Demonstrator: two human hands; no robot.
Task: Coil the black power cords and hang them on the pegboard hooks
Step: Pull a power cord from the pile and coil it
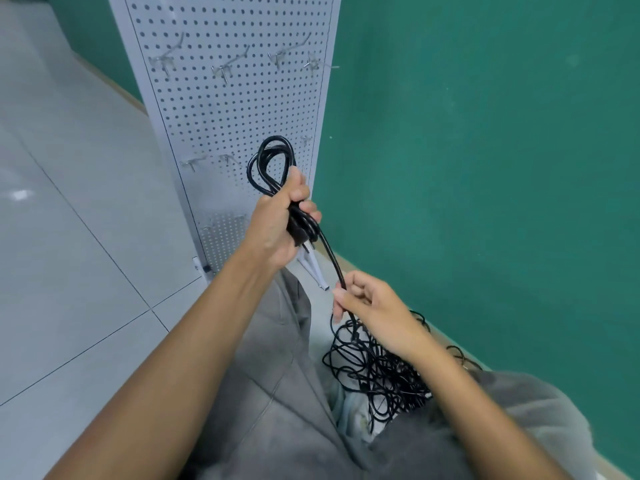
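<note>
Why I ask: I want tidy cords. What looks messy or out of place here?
The cord pile by the person's legs is a loose tangle. The hooks on the pegboard carry nothing. The coil in the left hand looks neat.

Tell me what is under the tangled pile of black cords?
Under the cord pile a pale cloth or bag shows at its lower edge, beside grey trousers. What lies beneath the middle is covered.
</note>
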